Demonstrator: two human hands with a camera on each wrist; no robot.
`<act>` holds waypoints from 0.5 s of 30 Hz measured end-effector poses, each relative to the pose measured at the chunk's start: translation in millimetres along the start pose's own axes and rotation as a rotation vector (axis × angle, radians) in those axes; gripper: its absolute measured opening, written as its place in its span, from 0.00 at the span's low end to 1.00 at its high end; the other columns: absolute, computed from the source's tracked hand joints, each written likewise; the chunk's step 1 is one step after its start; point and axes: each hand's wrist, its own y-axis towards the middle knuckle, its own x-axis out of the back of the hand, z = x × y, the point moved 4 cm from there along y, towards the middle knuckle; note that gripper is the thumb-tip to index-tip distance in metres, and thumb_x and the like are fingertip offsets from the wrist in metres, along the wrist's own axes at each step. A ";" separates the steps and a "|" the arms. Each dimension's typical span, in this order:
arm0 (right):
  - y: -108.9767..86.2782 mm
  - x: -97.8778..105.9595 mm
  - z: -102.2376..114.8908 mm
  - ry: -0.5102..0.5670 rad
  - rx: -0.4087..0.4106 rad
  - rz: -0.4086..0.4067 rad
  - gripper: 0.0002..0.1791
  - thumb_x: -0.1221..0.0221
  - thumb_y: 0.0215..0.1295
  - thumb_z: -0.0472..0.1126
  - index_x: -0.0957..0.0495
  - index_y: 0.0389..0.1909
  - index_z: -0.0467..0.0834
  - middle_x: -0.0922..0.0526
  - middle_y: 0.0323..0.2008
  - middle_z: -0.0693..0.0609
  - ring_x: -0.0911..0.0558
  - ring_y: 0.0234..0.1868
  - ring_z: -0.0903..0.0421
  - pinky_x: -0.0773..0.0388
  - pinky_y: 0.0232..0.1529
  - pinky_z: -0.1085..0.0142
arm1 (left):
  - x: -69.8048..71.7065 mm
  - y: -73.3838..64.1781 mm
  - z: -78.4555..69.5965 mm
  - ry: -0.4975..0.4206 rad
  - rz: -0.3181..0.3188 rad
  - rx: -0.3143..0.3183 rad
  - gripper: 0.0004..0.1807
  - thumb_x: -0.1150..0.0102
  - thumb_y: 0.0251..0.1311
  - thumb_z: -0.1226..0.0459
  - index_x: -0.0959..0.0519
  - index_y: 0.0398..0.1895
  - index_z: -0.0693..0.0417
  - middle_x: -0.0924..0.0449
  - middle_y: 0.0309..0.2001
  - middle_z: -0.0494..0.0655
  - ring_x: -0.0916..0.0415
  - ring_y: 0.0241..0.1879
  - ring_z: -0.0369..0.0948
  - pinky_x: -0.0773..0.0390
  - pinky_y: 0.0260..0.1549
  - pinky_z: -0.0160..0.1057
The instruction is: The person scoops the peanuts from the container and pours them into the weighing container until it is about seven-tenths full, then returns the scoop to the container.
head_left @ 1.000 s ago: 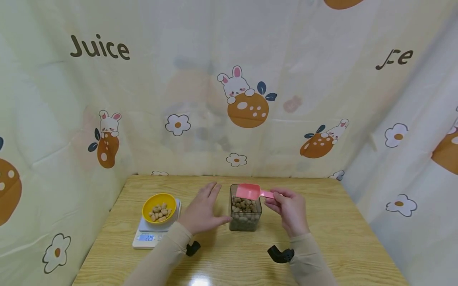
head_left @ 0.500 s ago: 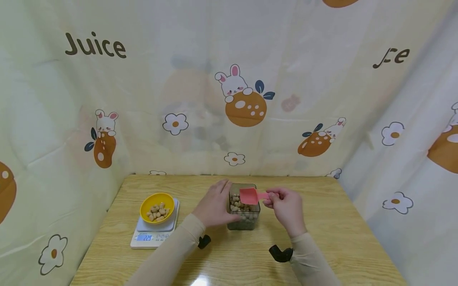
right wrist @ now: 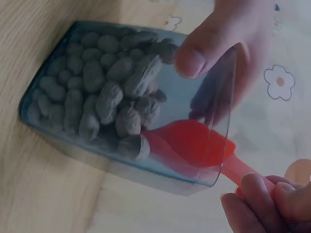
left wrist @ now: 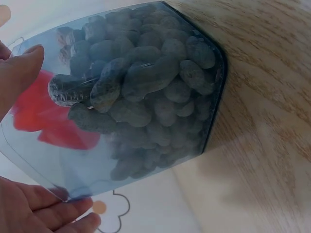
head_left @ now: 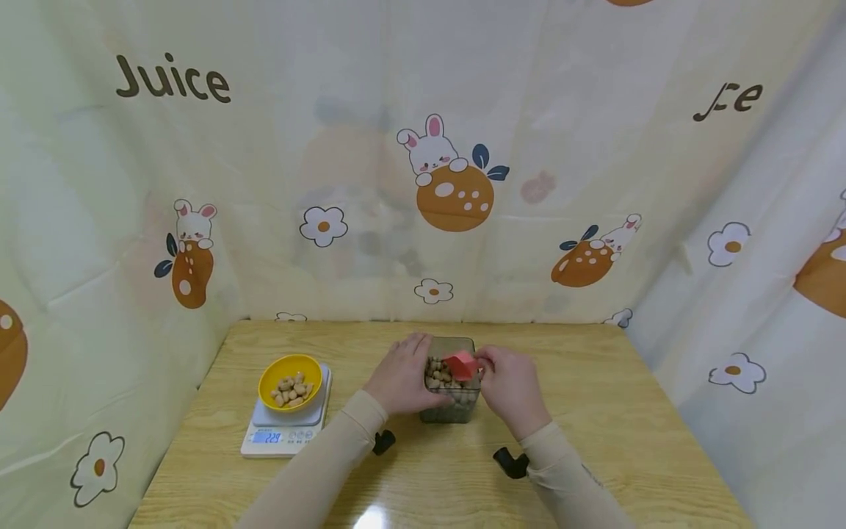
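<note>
A clear, smoky square container (head_left: pixel 446 416) stands upright on the table, part full of unshelled peanuts (right wrist: pixel 107 97). My left hand (head_left: pixel 405 376) grips its left side, the thumb on the near face and the fingers round the rim at the far side. With my right hand (head_left: pixel 514 388) I pinch the handle of a pink-red scoop (right wrist: pixel 187 145). The scoop's bowl is inside the container, tilted down, its tip touching the peanuts. Both right wrist and left wrist views show the scoop through the clear wall. Whether any peanut lies in the scoop is hard to tell.
To the left, a yellow bowl (head_left: pixel 291 362) holding several peanuts rests on a white kitchen scale (head_left: pixel 253 448), whose display reads about 229. Wood-grain table (head_left: pixel 595 411) surrounds everything. A printed curtain (head_left: pixel 357 294) closes off the back and sides.
My left hand has moved right from beside the container and now grips it. My right hand has turned and lowered the scoop from above the rim into the container.
</note>
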 end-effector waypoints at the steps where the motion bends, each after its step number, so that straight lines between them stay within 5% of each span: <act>1: 0.3 -0.2 1.1 -0.021 0.016 -0.002 0.09 0.36 0.65 0.26 0.09 0.37 0.40 0.07 0.30 0.47 0.15 0.23 0.57 0.17 0.26 0.60 | 0.3 0.3 0.2 0.004 -0.004 0.000 0.70 0.32 0.51 0.23 0.43 0.85 0.58 0.35 0.81 0.56 0.35 0.81 0.54 0.32 0.79 0.60; 10: 7.5 1.3 18.2 -0.180 0.109 0.116 0.13 0.34 0.52 0.21 0.11 0.34 0.40 0.09 0.30 0.48 0.14 0.26 0.54 0.14 0.29 0.59 | 1.1 0.2 0.3 0.004 0.005 0.010 0.70 0.32 0.51 0.23 0.44 0.86 0.57 0.36 0.83 0.55 0.37 0.82 0.54 0.34 0.80 0.60; 15: 18.8 -0.2 18.1 -0.143 0.012 0.248 0.11 0.36 0.54 0.24 0.11 0.34 0.40 0.10 0.29 0.47 0.19 0.23 0.56 0.19 0.27 0.62 | 0.1 0.5 1.0 0.011 0.008 0.014 0.70 0.32 0.51 0.23 0.44 0.87 0.56 0.36 0.83 0.54 0.37 0.82 0.53 0.34 0.80 0.60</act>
